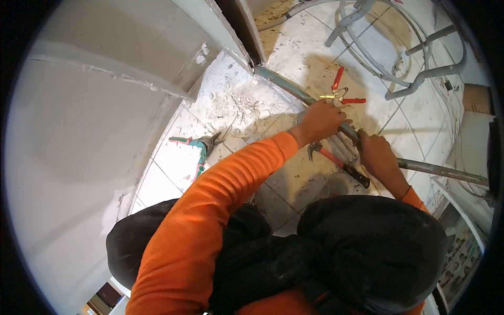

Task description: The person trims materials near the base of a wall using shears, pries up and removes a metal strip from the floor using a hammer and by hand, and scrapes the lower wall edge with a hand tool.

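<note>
A greenish-grey metal bar or pipe (286,86) slants across the floor from the foot of the wall panel. My left hand (324,121) is closed around it. My right hand (377,154) grips it farther along, near my right knee. Past that hand a greyish length of pipe (443,170) runs to the right; whether it is the same piece is hidden by the hand. Red-handled cutters (344,95) lie spread just beyond my left hand. A hammer (336,160) with a red and black handle rests on the tiles below both hands.
Green-and-red snips (199,149) lie at left among dust and debris (236,100). A wall panel (105,121) stands along the left side. A grey tubular frame (425,73) and looped grey hose (362,47) are at the upper right. A cardboard box (476,100) is at far right.
</note>
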Demonstrator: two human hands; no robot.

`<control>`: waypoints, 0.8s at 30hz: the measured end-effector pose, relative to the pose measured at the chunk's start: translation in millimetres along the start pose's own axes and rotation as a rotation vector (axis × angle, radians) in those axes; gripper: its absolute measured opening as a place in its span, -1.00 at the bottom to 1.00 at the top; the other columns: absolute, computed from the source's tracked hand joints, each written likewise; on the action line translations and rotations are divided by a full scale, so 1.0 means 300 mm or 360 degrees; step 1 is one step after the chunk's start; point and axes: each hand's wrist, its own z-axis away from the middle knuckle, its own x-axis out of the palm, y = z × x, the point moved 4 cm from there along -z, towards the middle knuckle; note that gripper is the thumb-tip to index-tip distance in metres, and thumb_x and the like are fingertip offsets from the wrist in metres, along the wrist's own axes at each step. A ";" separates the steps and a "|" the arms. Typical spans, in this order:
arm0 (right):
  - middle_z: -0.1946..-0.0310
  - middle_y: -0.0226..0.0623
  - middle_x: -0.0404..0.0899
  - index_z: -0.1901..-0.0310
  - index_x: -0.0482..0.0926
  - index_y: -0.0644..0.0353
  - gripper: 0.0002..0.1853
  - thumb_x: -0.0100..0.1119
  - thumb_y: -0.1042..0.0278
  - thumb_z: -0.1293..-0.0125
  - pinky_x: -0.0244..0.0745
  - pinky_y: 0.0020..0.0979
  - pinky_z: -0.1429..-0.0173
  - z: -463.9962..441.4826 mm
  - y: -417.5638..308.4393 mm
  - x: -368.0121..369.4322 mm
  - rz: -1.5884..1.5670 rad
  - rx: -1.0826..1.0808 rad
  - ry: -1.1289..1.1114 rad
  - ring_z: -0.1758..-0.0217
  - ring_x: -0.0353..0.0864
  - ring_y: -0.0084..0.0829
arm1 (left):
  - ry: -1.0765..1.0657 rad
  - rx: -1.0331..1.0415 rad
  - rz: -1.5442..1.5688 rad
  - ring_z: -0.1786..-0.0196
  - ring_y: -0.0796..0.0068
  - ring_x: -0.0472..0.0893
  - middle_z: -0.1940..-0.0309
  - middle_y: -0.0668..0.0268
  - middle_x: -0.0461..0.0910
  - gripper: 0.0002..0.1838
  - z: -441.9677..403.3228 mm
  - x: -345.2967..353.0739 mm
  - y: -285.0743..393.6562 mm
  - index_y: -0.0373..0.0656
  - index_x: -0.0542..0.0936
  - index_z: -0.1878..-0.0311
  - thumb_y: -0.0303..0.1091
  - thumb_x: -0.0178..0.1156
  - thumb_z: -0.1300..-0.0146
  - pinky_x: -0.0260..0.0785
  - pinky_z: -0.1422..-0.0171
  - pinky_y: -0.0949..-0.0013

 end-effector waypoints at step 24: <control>0.18 -0.25 0.70 -0.15 0.60 0.32 -0.49 0.45 0.03 -0.45 0.49 -0.29 -0.03 0.334 -0.005 0.129 -0.1909 0.0490 -0.0713 0.09 0.64 -0.39 | -0.1072 0.0698 0.0099 -0.11 0.00 0.75 0.03 0.08 0.78 -0.41 -0.092 -0.207 0.291 -0.16 0.76 0.02 0.17 0.56 -0.13 0.56 -0.17 -0.01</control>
